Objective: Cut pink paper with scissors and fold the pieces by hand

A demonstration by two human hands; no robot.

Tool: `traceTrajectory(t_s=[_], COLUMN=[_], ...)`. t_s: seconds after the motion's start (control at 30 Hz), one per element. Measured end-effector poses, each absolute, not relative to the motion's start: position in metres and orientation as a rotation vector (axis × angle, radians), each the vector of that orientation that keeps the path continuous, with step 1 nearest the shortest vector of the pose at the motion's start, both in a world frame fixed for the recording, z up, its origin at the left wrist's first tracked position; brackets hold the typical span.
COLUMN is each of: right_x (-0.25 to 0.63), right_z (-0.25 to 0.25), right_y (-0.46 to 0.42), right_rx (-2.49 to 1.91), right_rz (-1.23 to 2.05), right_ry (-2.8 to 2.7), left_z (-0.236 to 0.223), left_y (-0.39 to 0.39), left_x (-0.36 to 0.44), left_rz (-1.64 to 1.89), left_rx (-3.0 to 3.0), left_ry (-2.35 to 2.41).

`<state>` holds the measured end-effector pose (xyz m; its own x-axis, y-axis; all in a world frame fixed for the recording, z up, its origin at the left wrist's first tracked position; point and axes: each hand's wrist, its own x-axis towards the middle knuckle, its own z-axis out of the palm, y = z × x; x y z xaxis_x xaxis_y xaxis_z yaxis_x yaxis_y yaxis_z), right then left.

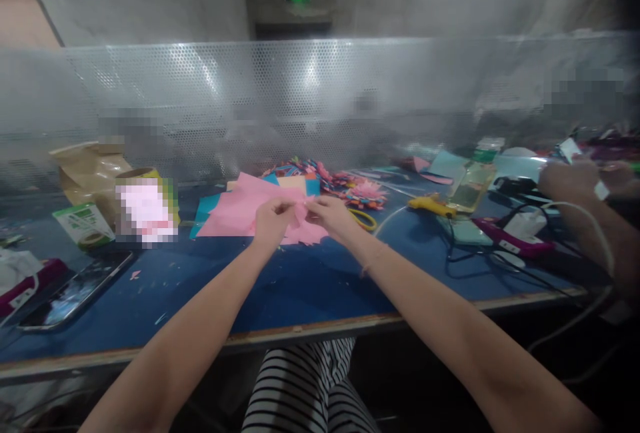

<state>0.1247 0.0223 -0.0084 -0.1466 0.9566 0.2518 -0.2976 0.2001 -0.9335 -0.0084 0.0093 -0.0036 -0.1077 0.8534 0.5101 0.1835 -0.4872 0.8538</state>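
Note:
Both of my hands meet over the middle of the table. My left hand (273, 221) and my right hand (334, 217) are closed in a pinch on a small pink paper piece (301, 214) between them. Its exact shape is blurred. Beneath and behind lie pink paper sheets (231, 209), with blue paper (202, 211) showing at their left edge. Just beyond my right hand are a yellow ring (369, 221), perhaps a scissors handle or tape, and a paper flower (367, 196) in pink, orange and blue.
A yellow glue gun (431, 205) lies right, by a bottle of yellowish liquid (473, 183), a purple power strip (520, 239) and loose cables. Left are a phone (75, 291), a small box (85, 225) and a brown paper bag (93, 176). Another person's arm (585, 206) is at far right.

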Motion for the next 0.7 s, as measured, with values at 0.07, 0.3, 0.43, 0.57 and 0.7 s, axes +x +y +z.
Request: traceTrajectory(t_s=[0.07,0.3,0.43,0.57,0.7], right_x=[0.1248,0.1245,0.1243,0.1229,0.1215], right_z=[-0.0094,-0.0118,-0.0133,-0.0152,-0.0157], right_y=[0.0233,0.0240,0.0234,0.0229,0.0222], right_rx=[-0.747,-0.767,-0.758,-0.742,-0.750], right_rz=[1.268,1.339,1.349,1.321,1.253], right_ry=[-1.229,-1.286,-1.314,-1.337,-1.420], left_z=[-0.0045,-0.0077,-0.0077,-0.0099,-0.0121], left_y=[0.0101,0.0154,0.0157,0.0170,0.0183], left_x=[-0.0089,-0.0122,-0.0129,-0.0126,-0.0126], left_rz=[1.640,1.676,1.677,1.676,1.667], left_rx=[1.661,1.640,1.628,1.633,1.650], left_ry=[1.142,1.150,1.123,1.102,1.142])
